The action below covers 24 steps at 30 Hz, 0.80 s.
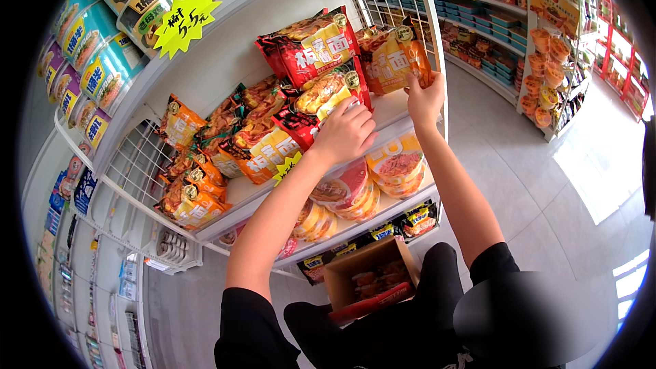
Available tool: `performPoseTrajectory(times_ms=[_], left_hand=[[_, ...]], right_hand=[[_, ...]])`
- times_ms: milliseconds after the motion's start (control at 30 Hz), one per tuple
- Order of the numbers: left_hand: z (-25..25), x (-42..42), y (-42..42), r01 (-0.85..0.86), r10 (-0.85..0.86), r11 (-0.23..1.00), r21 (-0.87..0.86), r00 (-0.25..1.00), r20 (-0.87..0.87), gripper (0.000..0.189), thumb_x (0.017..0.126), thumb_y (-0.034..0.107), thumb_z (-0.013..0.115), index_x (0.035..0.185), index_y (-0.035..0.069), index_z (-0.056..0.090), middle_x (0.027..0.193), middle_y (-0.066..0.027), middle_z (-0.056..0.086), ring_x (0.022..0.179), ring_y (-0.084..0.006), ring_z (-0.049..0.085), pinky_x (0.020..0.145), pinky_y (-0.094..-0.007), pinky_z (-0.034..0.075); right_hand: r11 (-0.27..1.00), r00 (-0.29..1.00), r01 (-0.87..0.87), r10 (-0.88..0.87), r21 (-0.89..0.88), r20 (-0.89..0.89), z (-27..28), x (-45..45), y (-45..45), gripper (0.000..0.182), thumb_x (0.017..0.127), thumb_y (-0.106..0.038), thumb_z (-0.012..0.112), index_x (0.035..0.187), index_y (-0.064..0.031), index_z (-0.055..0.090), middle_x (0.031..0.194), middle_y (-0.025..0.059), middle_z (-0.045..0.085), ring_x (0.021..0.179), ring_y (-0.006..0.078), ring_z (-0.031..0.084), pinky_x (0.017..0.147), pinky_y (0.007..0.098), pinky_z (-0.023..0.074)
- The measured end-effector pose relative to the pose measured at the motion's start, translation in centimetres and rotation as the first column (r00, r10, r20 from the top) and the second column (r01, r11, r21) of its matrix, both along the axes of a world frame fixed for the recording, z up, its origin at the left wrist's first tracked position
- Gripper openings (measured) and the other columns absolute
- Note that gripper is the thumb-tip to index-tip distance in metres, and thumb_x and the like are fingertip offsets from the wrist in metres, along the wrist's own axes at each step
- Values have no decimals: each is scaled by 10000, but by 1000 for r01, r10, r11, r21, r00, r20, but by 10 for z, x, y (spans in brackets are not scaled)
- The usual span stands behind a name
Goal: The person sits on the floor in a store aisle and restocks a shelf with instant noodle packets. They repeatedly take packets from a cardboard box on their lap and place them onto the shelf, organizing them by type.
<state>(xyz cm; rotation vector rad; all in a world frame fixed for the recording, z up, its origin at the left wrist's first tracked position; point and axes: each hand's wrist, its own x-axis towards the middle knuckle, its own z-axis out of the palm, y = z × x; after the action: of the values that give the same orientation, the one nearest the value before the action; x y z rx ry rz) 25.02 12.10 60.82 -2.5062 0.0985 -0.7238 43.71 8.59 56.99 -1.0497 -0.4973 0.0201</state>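
Observation:
My left hand point(344, 132) lies against the front of the lower red instant-noodle packet point(320, 97), fingers bent; whether it grips the packet is hidden. Another red noodle packet point(312, 43) leans on top of that one. At the shelf's right end, my right hand point(426, 98) pinches the right edge of an orange noodle packet point(387, 64), which stands upright beside the red ones. Further left on the same shelf point(241, 189) are several orange packets point(256, 151), some stacked flat. An open cardboard box point(341, 279) with packets inside sits on the floor before my knees.
Bowl noodles point(105, 72) fill the shelf above, with a yellow star-shaped price tag point(185, 20) on its edge. Tubs point(397, 166) stand on the shelf below. A white wire side panel point(435, 46) bounds the right end. Tiled floor point(507, 164) lies to the right.

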Motion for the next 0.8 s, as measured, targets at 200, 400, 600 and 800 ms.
performPoseTrajectory(times_ms=[200, 400, 600, 800], left_hand=[[-2, 22, -9, -117, 114, 992, 52, 992, 58, 125, 756, 181, 612, 777, 63, 577, 850, -87, 563, 922, -237, 563, 991, -411, 373], [-4, 59, -3, -304, 300, 949, 84, 952, 57, 229, 726, 139, 616, 900, -5, 579, 1059, -185, 584, 1029, -293, 549, 1003, -410, 371], [-10, 95, 13, -469, 460, 882, 44, 878, 134, 458, 779, 148, 583, 1185, -45, 491, 1264, -258, 500, 1107, -358, 534, 940, -429, 427], [-15, 110, 15, -651, 647, 752, -103, 759, -71, 443, 885, 248, 470, 1259, 10, 467, 1313, -264, 462, 1110, -372, 537, 898, -443, 420]], right_hand=[[981, 982, -183, 186, -68, 42, 11, 13, 14, 334, 814, -112, 648, 1103, 7, 530, 871, 170, 672, 767, 266, 677, 668, 371, 525], [806, 874, 279, 12, -521, 486, 17, 32, 23, 240, 826, -188, 596, 1014, -42, 559, 877, 189, 671, 852, 357, 652, 742, 454, 514], [472, 644, 557, 274, -683, 715, 34, 34, 13, 182, 830, -153, 577, 968, -35, 568, 867, 135, 686, 822, 260, 685, 644, 350, 550], [719, 509, 610, -32, -334, 860, 24, 12, -7, 455, 830, -183, 574, 1248, -37, 470, 1187, 245, 559, 1038, 377, 591, 823, 434, 504]])
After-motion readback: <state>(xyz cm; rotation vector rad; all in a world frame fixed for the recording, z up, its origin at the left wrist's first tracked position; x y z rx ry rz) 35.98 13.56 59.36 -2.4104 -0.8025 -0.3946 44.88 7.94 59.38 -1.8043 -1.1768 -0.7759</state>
